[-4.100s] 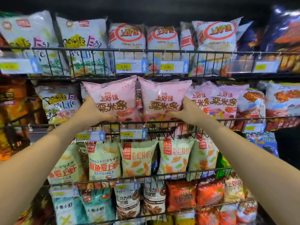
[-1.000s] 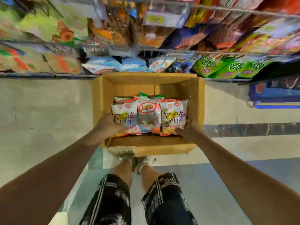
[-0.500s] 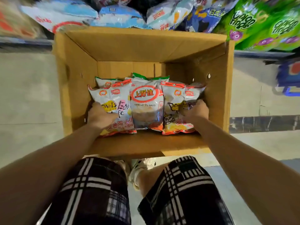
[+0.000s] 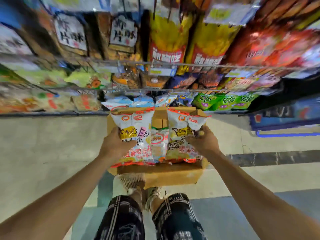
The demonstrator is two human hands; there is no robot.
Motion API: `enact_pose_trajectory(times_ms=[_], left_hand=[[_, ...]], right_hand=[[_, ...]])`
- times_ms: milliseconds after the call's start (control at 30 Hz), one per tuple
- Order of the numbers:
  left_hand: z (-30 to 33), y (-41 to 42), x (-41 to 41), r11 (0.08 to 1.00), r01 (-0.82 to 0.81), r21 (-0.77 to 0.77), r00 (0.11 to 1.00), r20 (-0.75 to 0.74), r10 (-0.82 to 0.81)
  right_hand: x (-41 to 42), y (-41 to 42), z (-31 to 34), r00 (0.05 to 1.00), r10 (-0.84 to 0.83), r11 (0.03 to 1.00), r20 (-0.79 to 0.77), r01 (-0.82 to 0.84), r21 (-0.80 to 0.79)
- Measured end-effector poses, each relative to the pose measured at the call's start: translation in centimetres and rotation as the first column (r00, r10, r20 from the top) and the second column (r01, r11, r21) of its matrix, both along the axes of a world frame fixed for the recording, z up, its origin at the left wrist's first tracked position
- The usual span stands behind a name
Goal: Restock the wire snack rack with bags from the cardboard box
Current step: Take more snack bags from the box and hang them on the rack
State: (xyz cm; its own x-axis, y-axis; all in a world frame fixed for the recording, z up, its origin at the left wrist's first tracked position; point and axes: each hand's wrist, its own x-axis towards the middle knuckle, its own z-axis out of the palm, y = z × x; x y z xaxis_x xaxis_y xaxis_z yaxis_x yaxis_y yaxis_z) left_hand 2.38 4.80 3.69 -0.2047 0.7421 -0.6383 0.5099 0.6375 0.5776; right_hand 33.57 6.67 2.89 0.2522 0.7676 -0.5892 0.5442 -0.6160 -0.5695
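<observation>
Bags first: two white "Power's Easy Life" packets are lifted above the cardboard box [image 4: 173,175], which sits on the floor [image 4: 43,144] in front of the person's feet. The left hand [image 4: 116,146] grips the left bag [image 4: 135,134] along its side edge, thumb across the front; the right hand [image 4: 202,142] grips the right bag [image 4: 181,137] the same way, and a second packet seems to be bunched behind it, though blur makes that uncertain. Between them, lower down in the box, lies a shrimp-flakes bag [image 4: 158,141], so stock remains to be shelved. Beyond the box stands the wire snack rack [image 4: 155,64], its tiers crowded with packets, smeared by motion. Judging from this, the job is mid-cycle: bags are picked up, not yet placed, and at least one more trip to the box looks necessary.
</observation>
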Motion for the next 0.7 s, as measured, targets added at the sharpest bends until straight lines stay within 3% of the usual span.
enact_pose_trajectory(times_ms=[133, 300, 500, 700], left_hand=[[15.0, 2.3, -0.4, 0.997, -0.018, 0.081, 0.998, 0.069, 0.012], [31.3, 3.8, -1.0, 0.963, 0.015, 0.27, 0.999, 0.042, -0.027], [44.5, 3.4, -3.6, 0.876, 0.046, 0.48, 0.997, 0.029, -0.069], [54.0, 1.5, -7.2, 0.799, 0.049, 0.599, 0.999, -0.044, -0.028]], right_hand=[[-0.7, 2.9, 13.9, 0.996, 0.016, 0.998, -0.088, -0.011, 0.068], [-2.0, 6.3, 29.4, 0.975, 0.156, 0.966, -0.161, -0.116, 0.232], [-4.1, 6.3, 45.4, 0.959, 0.261, 0.867, -0.114, -0.18, 0.465], [-7.4, 6.1, 54.1, 0.922, 0.369, 0.742, -0.115, -0.217, 0.635]])
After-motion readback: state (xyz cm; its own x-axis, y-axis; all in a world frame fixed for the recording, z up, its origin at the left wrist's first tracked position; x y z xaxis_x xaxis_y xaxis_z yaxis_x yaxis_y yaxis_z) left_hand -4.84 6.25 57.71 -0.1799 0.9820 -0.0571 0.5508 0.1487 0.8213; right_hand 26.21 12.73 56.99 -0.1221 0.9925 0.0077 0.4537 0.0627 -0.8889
